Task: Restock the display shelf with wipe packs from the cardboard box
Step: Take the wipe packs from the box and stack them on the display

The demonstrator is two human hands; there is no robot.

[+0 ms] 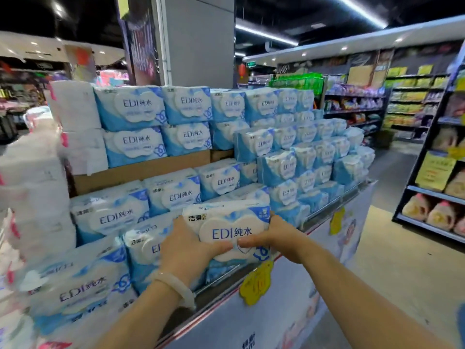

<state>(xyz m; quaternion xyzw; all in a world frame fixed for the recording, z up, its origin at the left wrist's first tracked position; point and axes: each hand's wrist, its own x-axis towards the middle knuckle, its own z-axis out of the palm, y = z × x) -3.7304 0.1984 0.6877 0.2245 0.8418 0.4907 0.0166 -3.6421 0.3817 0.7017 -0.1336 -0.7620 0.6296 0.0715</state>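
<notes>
A blue and white wipe pack point(230, 224) with a white lid sits at the front edge of the display shelf point(334, 197), on top of other packs. My left hand point(187, 245) grips its left end, thumb across the front. My right hand point(270, 236) grips its right end, thumb on the lid. Both thumbs nearly meet at the pack's lower middle. Stacked rows of the same wipe packs point(286, 142) fill the shelf behind and to the right. A cardboard box point(141, 171) stands in the stack with packs on top of it.
White tissue bundles point(75, 122) with pink labels pile up at the left. A yellow price tag point(255, 283) hangs on the shelf front. An aisle floor point(392, 248) opens to the right, bounded by a dark goods rack point(432, 192). A grey pillar point(198, 39) rises behind.
</notes>
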